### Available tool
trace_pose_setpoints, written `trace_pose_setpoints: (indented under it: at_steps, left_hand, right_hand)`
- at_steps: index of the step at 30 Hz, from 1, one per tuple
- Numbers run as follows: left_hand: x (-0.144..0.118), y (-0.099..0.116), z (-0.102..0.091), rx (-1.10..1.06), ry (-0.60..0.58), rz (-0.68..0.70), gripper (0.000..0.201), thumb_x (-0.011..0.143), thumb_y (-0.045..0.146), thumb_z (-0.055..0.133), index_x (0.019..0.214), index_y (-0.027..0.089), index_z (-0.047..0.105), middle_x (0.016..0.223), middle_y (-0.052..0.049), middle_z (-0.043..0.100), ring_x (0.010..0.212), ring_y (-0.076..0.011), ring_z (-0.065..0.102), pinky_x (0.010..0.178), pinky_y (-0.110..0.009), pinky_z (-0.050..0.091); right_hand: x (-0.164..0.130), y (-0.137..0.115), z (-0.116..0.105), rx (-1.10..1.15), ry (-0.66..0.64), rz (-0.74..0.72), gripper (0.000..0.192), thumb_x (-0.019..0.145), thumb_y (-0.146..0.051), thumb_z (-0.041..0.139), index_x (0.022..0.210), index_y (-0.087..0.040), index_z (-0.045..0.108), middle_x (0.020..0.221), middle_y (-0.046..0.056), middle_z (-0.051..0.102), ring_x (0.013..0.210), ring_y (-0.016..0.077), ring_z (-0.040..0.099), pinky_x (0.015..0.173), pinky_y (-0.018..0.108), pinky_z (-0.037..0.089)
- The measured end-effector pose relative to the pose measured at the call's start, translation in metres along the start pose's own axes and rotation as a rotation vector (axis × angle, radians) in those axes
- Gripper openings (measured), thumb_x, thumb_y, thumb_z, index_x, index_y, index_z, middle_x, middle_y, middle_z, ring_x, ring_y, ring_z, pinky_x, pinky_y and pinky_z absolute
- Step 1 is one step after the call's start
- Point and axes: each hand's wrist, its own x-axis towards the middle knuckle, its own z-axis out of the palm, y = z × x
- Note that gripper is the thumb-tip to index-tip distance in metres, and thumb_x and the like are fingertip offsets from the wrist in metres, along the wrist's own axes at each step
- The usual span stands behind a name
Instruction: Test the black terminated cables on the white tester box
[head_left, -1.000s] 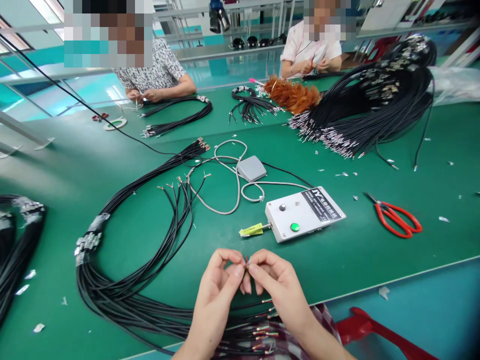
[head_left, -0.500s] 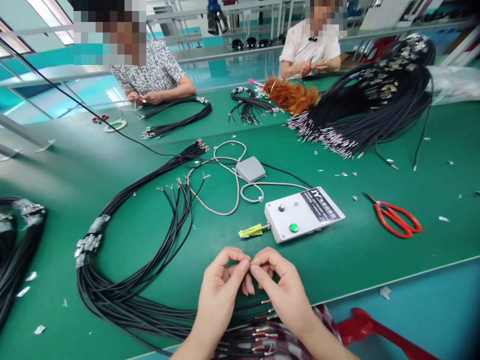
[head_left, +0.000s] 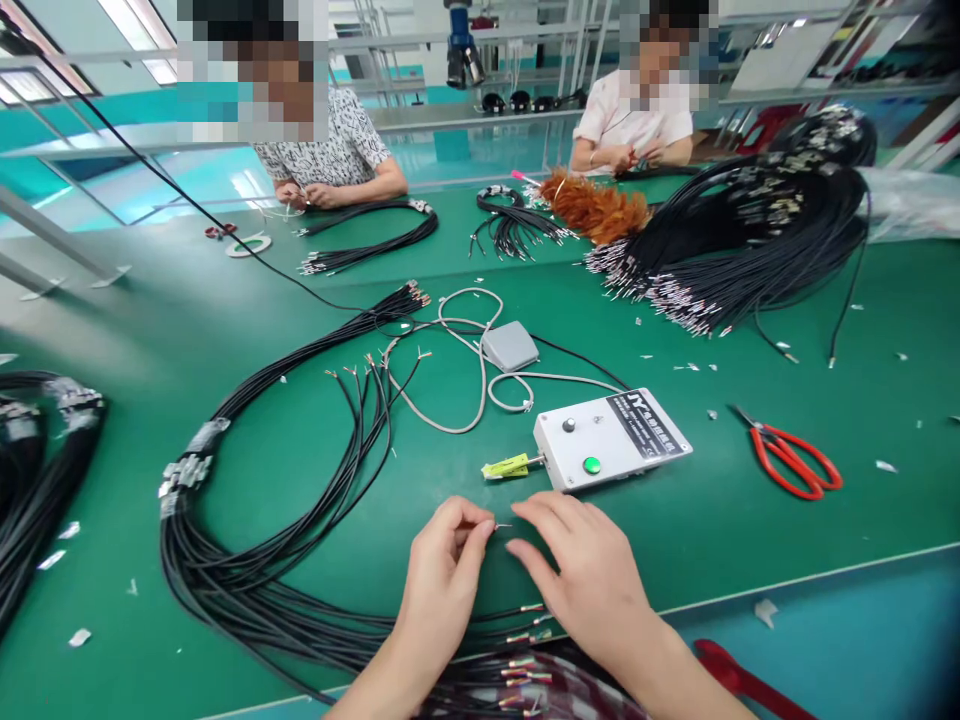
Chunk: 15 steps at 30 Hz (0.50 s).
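Observation:
My left hand (head_left: 448,565) pinches a thin wire (head_left: 504,525) between thumb and forefinger, its bare tip poking out to the right. Just right of that tip, my right hand (head_left: 585,555) has thumb and forefinger apart with nothing between them. Below both hands lie black cables (head_left: 300,600) with stripped, coloured wire ends (head_left: 529,672) over the table edge and my lap. They belong to a taped bundle that curves round on the left. Beyond my hands sits a white box (head_left: 611,440) with a green button and a yellow-green clip (head_left: 506,467) on its shaft.
Red-handled scissors (head_left: 799,460) lie to the right. A grey pedal (head_left: 510,346) with a looped cord sits behind the box. Large black cable bundles (head_left: 735,240) and an orange feather duster (head_left: 592,205) are farther back. Two people (head_left: 337,160) work across the green table (head_left: 750,520).
My right hand has drawn back to the right and its fingers have parted, exposing the wire tip. My left hand keeps its pinch. The camera view has shifted slightly.

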Motion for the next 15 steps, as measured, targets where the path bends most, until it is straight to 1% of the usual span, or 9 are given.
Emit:
trace_pose_setpoints:
  at_steps: [2,4,6,7,8,9,11,13,15]
  left_hand:
    - [0.000,-0.002,-0.001,0.094,-0.035,0.066,0.018,0.093,0.026,0.050,0.076,0.020,0.055,0.071,0.000,0.055,0.065,-0.0157,0.054,0.060,-0.025,0.044]
    - [0.000,-0.003,-0.002,0.227,-0.067,0.184,0.021,0.095,0.022,0.045,0.077,0.020,0.055,0.076,-0.001,0.056,0.069,-0.0168,0.055,0.066,-0.027,0.045]
    - [-0.001,-0.004,-0.003,0.325,-0.094,0.288,0.024,0.095,0.018,0.040,0.077,0.020,0.056,0.079,-0.002,0.055,0.070,-0.0173,0.054,0.067,-0.028,0.044]
    - [0.000,-0.004,-0.003,0.336,-0.104,0.312,0.025,0.095,0.017,0.038,0.077,0.020,0.057,0.080,-0.003,0.055,0.071,-0.0174,0.054,0.068,-0.028,0.044]
    - [0.000,-0.004,-0.004,0.321,-0.110,0.307,0.025,0.095,0.018,0.038,0.077,0.020,0.057,0.079,-0.003,0.055,0.070,-0.0173,0.054,0.067,-0.028,0.044]
    - [0.001,-0.004,-0.004,0.278,-0.113,0.271,0.024,0.095,0.019,0.040,0.077,0.020,0.057,0.078,-0.002,0.055,0.070,-0.0171,0.054,0.067,-0.028,0.044]
    - [0.003,-0.002,-0.005,0.134,-0.111,0.142,0.020,0.093,0.023,0.046,0.077,0.019,0.056,0.075,-0.001,0.056,0.069,-0.0161,0.054,0.064,-0.026,0.044]
    - [0.005,0.000,-0.007,-0.017,-0.096,0.014,0.016,0.091,0.027,0.051,0.077,0.019,0.055,0.071,0.001,0.055,0.063,-0.0138,0.051,0.057,-0.023,0.041]
    - [0.006,0.002,-0.008,-0.117,-0.083,-0.059,0.016,0.089,0.030,0.055,0.076,0.019,0.054,0.066,0.003,0.051,0.056,-0.0115,0.046,0.051,-0.021,0.036]
  right_hand:
    - [0.007,-0.002,0.001,-0.086,-0.048,-0.122,0.016,0.098,-0.024,0.048,0.095,-0.020,0.063,0.089,0.003,0.068,0.077,0.0197,0.058,0.069,0.033,0.033]
    - [0.015,-0.003,0.002,-0.146,-0.079,-0.223,0.027,0.100,-0.021,0.045,0.078,-0.020,0.061,0.074,0.000,0.064,0.068,0.0179,0.054,0.066,0.033,0.029]
    - [0.019,-0.002,0.001,-0.188,-0.102,-0.272,0.035,0.101,-0.020,0.042,0.069,-0.020,0.056,0.068,-0.001,0.060,0.062,0.0170,0.050,0.064,0.034,0.027]
    - [0.021,-0.001,0.001,-0.197,-0.108,-0.279,0.036,0.101,-0.021,0.041,0.068,-0.020,0.056,0.067,-0.001,0.059,0.062,0.0169,0.049,0.064,0.033,0.026]
    - [0.021,0.000,0.000,-0.195,-0.111,-0.283,0.036,0.101,-0.022,0.041,0.068,-0.020,0.056,0.067,-0.001,0.059,0.062,0.0168,0.049,0.064,0.033,0.026]
    - [0.021,0.001,-0.002,-0.181,-0.112,-0.283,0.035,0.101,-0.022,0.041,0.070,-0.020,0.057,0.069,-0.001,0.060,0.063,0.0168,0.050,0.064,0.033,0.026]
    - [0.019,0.003,-0.004,-0.140,-0.104,-0.261,0.030,0.100,-0.024,0.044,0.074,-0.020,0.060,0.072,-0.001,0.063,0.066,0.0167,0.053,0.066,0.033,0.027]
    - [0.017,0.005,-0.007,-0.102,-0.081,-0.209,0.025,0.099,-0.022,0.048,0.078,-0.020,0.061,0.076,-0.001,0.066,0.070,0.0166,0.055,0.068,0.033,0.028]
    - [0.015,0.005,-0.010,-0.075,-0.043,-0.150,0.018,0.097,-0.020,0.051,0.084,-0.021,0.063,0.081,-0.001,0.068,0.074,0.0170,0.058,0.071,0.032,0.031]
